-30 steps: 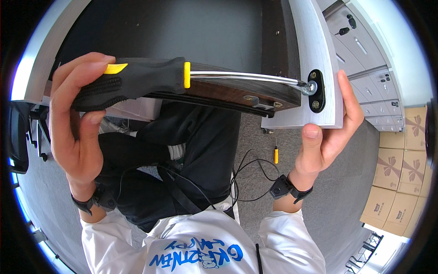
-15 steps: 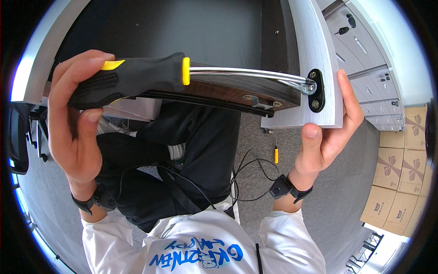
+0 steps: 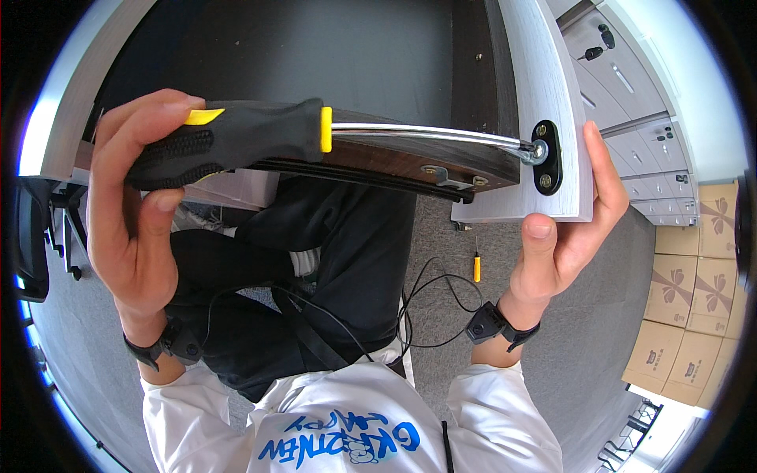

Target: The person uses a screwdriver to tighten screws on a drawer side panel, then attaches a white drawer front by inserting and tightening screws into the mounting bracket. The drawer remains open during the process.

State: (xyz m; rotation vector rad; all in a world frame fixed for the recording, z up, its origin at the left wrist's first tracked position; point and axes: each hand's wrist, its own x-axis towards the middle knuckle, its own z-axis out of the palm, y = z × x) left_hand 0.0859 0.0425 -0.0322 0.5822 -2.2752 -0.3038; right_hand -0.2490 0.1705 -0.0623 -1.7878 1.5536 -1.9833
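My left hand is closed round the black-and-yellow handle of a large screwdriver. The long metal shaft points right, its tip at a screw in a black oval fitting. That fitting lies on the inner face of a pale wood-grain drawer front, and a second screw shows at its lower end. My right hand grips the near end of the drawer front, thumb on the inner side and fingers along the outer side. The dark drawer side runs behind the shaft.
A small yellow-handled screwdriver and a loose black cable lie near my legs on the grey carpet. Cabinets with keys stand at the right, above stacked cardboard boxes. A black chair is at the left.
My left hand and the screwdriver have shifted slightly right, and the handle has turned a little. The shaft tip stays at the upper screw. My right hand and the drawer front look unmoved.
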